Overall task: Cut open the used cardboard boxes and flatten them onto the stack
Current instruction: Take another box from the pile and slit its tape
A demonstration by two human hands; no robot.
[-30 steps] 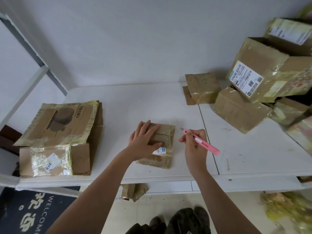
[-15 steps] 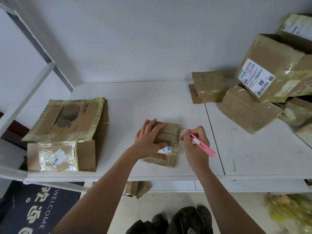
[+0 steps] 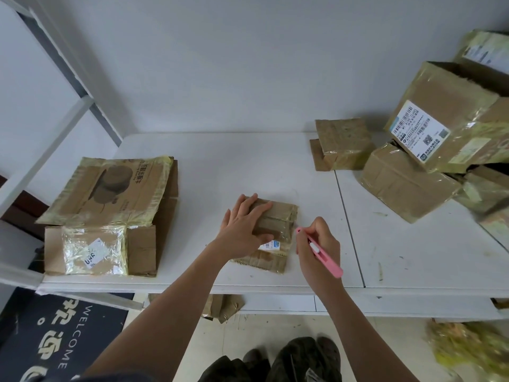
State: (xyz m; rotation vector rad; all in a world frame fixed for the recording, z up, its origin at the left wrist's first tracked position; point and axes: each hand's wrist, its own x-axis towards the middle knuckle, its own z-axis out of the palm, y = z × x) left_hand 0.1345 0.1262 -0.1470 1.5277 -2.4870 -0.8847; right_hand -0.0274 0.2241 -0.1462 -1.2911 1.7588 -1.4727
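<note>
The pink utility knife [image 3: 321,250], pinched in the right hand [image 3: 316,246], points at the small taped box [image 3: 276,230] lying mid-table [image 3: 248,166]; a slip could nick the left hand [image 3: 245,230], whose flat, straight fingers press its top. The box looks creased, tape-wrapped, labelled, right of the flattened stack [image 3: 110,210].

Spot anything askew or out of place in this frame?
Yes. The unopened boxes at the table's right end are heaped loosely: the large labelled box sits tilted on the box below it. A crumpled piece of cardboard lies under the table, off the flattened stack. The small box being cut lies flat.
</note>
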